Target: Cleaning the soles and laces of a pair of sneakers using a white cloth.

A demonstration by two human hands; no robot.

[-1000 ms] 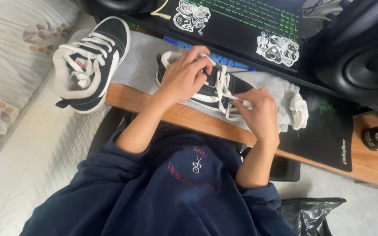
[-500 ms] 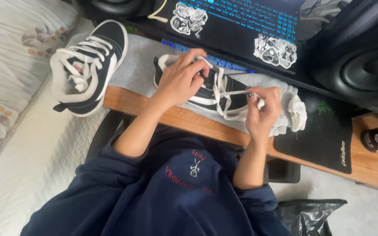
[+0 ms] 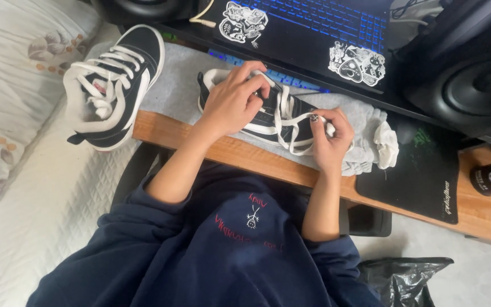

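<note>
Wooden desk (image 3: 245, 156) is holding two black canvas shoes. Left hand (image 3: 231, 102) is gripping one shoe (image 3: 274, 116); right hand (image 3: 328, 139) is pinching its flat white lace (image 3: 282, 122). Second shoe (image 3: 112, 85) is lying nearby.

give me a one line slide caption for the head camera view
Left hand steadies a black-and-white sneaker on a grey cloth while the right hand pinches its white lace.

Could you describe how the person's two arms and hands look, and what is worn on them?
Both forearms are bare; the dark navy sleeves are pushed up to the elbows. The left hand and right hand wear no gloves. One nail on the right hand's fingers looks dark with pale specks.
</note>
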